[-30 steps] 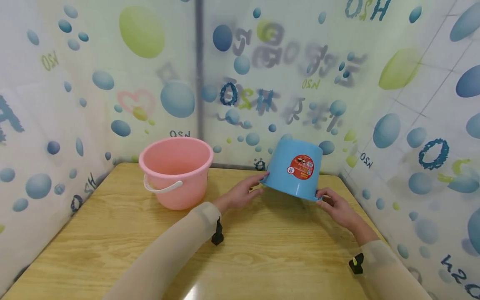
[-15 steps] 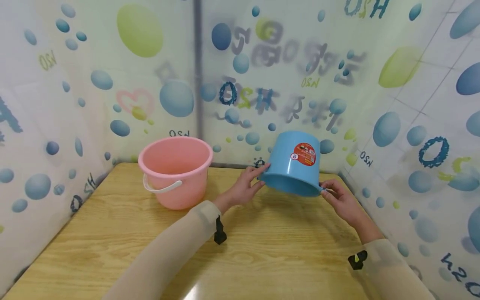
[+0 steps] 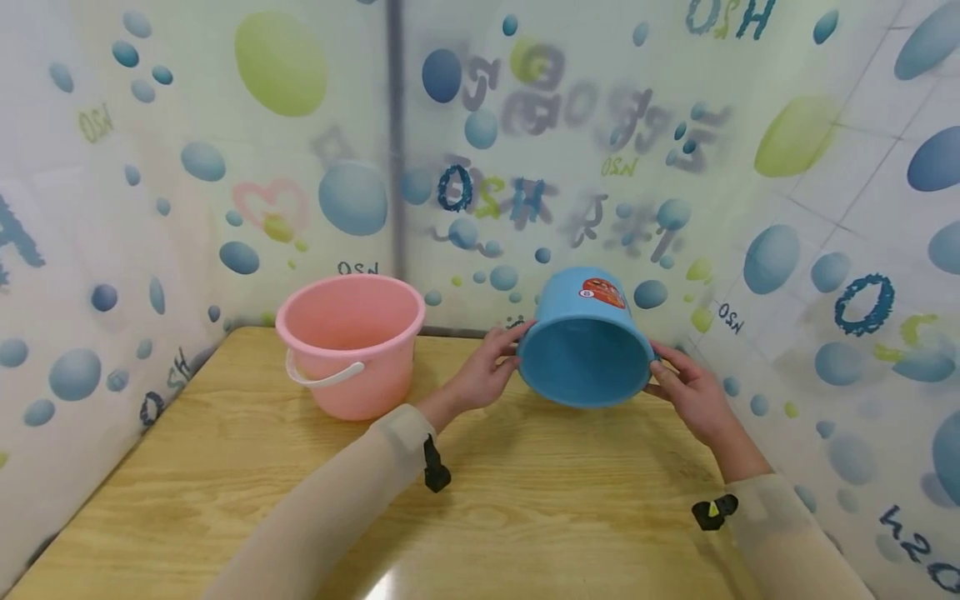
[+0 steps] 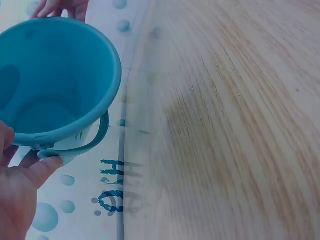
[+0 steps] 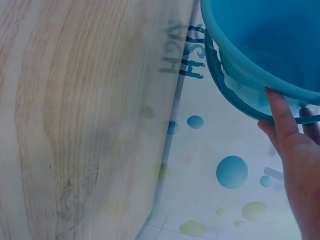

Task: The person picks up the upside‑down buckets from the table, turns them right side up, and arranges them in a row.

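A blue bucket with a red round label is tipped on its side above the table, its open mouth turned toward me. My left hand grips its rim at the left, thumb below, near where the handle joins. At the opposite side my right hand pinches the rim between thumb and fingers. The bucket's blue handle hangs under the rim in the left wrist view. Inside, the bucket shows nothing but its bare wall. A pink bucket stands upright to the left, away from both hands.
A white handle hangs down the pink bucket's front. Both buckets are toward the back of the wooden table. Patterned wall sheets with bubbles and lettering enclose the table at the back and sides.
The blue bucket has turned from nearly upside down to lying sideways, its mouth swinging up toward me and its label tilting upward. Both hands have kept hold of the rim. The pink bucket stays put.
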{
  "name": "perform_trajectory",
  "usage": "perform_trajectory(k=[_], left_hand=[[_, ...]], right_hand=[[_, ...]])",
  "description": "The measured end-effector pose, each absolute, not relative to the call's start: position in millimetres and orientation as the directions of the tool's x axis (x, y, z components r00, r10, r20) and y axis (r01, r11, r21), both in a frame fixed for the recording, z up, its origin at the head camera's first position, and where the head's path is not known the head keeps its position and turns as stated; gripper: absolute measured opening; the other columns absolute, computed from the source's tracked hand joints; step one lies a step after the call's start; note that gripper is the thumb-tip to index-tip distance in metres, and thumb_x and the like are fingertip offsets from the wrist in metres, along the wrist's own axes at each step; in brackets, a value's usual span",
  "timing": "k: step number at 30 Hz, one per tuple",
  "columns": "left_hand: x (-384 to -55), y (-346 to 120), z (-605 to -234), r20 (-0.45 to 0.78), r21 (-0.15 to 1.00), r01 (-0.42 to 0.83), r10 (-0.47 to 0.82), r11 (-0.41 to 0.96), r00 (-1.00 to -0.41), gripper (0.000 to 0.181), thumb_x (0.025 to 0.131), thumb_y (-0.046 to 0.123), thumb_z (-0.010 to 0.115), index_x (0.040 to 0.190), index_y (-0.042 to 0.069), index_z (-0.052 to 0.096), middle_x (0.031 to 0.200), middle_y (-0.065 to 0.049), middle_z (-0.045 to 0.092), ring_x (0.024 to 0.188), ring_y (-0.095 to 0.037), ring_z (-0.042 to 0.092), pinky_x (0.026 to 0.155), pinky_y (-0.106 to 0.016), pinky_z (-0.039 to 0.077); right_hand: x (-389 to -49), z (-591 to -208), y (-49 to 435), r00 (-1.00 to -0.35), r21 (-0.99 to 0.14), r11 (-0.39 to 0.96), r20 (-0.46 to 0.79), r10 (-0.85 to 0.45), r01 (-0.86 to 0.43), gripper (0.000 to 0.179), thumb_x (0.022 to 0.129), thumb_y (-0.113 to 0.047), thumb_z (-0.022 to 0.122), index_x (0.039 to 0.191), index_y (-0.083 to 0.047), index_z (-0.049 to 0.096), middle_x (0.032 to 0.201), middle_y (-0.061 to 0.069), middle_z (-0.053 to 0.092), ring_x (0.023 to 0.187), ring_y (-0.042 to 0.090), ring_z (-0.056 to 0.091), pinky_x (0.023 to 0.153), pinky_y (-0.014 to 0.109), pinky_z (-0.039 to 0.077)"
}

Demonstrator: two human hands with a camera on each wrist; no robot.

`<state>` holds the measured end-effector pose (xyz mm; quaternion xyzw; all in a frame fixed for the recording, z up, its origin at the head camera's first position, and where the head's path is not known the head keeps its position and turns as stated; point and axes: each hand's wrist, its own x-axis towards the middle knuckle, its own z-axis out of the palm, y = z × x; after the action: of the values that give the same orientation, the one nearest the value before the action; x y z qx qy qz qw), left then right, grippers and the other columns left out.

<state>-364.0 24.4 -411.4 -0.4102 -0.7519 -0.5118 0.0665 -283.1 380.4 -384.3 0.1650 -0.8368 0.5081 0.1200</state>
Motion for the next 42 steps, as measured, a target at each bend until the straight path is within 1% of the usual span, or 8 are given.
perform_trajectory(k=[5,8,12,22,31,34,37,42], left_hand=[[-362.8,20.3,-409.2,0.518,0.7,0.689,0.531,0.188,-0.671,0.065,0.106,0.001,0.048,0.161,0.03,0.031,0.135,-0.013,0.046,0.129,-0.03,0.06,0.105,-0.046,0.053],[-362.9,17.8,-405.5,0.558,0.663,0.72,0.504,0.207,-0.659,0.067,0.105,0.001,0.049,0.162,0.029,0.03,0.136,-0.011,0.048,0.127,-0.027,0.058,0.106,-0.044,0.052],[-363.8,15.3,-398.9,0.61,0.64,0.749,0.48,0.171,-0.631,0.066,0.104,-0.001,0.051,0.162,0.025,0.031,0.133,-0.012,0.05,0.124,-0.03,0.059,0.103,-0.044,0.054],[-368.5,11.0,-382.0,0.676,0.624,0.777,0.439,0.086,-0.592,0.052,0.107,0.01,0.052,0.157,0.019,0.042,0.143,-0.007,0.055,0.128,-0.024,0.058,0.104,-0.04,0.054],[-369.2,10.9,-371.3,0.619,0.698,0.712,0.437,0.076,-0.653,0.051,0.107,0.018,0.052,0.157,0.024,0.043,0.145,-0.006,0.056,0.113,-0.026,0.067,0.086,-0.036,0.06],[-369.9,11.6,-368.2,0.605,0.723,0.689,0.427,0.059,-0.672,0.05,0.107,0.02,0.053,0.156,0.025,0.044,0.145,-0.007,0.057,0.11,-0.027,0.068,0.083,-0.035,0.061],[-371.0,12.4,-366.9,0.588,0.744,0.667,0.433,0.042,-0.684,0.05,0.108,0.02,0.052,0.157,0.024,0.042,0.146,-0.008,0.056,0.11,-0.029,0.067,0.084,-0.035,0.061],[-371.2,11.7,-363.3,0.544,0.808,0.586,0.452,-0.056,-0.707,0.049,0.109,0.021,0.049,0.157,0.026,0.041,0.146,-0.01,0.053,0.123,-0.036,0.062,0.095,-0.042,0.059]], right_hand=[[-282.1,-381.7,378.3,-0.918,-0.801,0.45,0.364,-0.157,-0.394,0.048,0.109,-0.027,0.047,0.156,-0.015,0.044,0.153,0.023,0.045,0.115,-0.003,0.063,0.085,0.034,0.061],[-283.1,-380.0,376.8,-0.904,-0.779,0.462,0.392,-0.172,-0.425,0.047,0.11,-0.024,0.047,0.156,-0.013,0.044,0.151,0.021,0.049,0.111,-0.005,0.065,0.082,0.031,0.062],[-284.2,-376.7,375.4,-0.891,-0.738,0.504,0.414,-0.189,-0.449,0.048,0.11,-0.02,0.046,0.157,-0.013,0.041,0.146,0.024,0.054,0.104,-0.006,0.067,0.08,0.025,0.061],[-282.7,-365.8,369.0,-0.873,-0.685,0.562,0.46,-0.16,-0.463,0.06,0.11,-0.018,0.045,0.163,-0.034,0.022,0.141,0.028,0.057,0.099,-0.008,0.067,0.082,0.017,0.058],[-278.7,-356.5,365.6,-0.847,-0.632,0.619,0.521,-0.105,-0.466,0.06,0.108,-0.016,0.051,0.162,-0.03,0.029,0.143,0.027,0.057,0.104,-0.018,0.058,0.084,0.005,0.049],[-279.6,-352.3,365.4,-0.854,-0.656,0.592,0.508,-0.112,-0.468,0.06,0.108,-0.016,0.051,0.162,-0.029,0.029,0.142,0.03,0.056,0.102,-0.016,0.06,0.083,0.008,0.052],[-278.8,-348.7,364.9,-0.879,-0.698,0.567,0.464,-0.108,-0.438,0.059,0.108,-0.022,0.05,0.161,-0.034,0.027,0.145,0.028,0.054,0.103,-0.015,0.061,0.082,0.01,0.054],[-281.3,-345.7,364.8,-0.911,-0.728,0.569,0.401,-0.1,-0.383,0.057,0.109,-0.032,0.046,0.161,-0.042,0.023,0.144,0.025,0.056,0.104,-0.012,0.062,0.083,0.013,0.056]])
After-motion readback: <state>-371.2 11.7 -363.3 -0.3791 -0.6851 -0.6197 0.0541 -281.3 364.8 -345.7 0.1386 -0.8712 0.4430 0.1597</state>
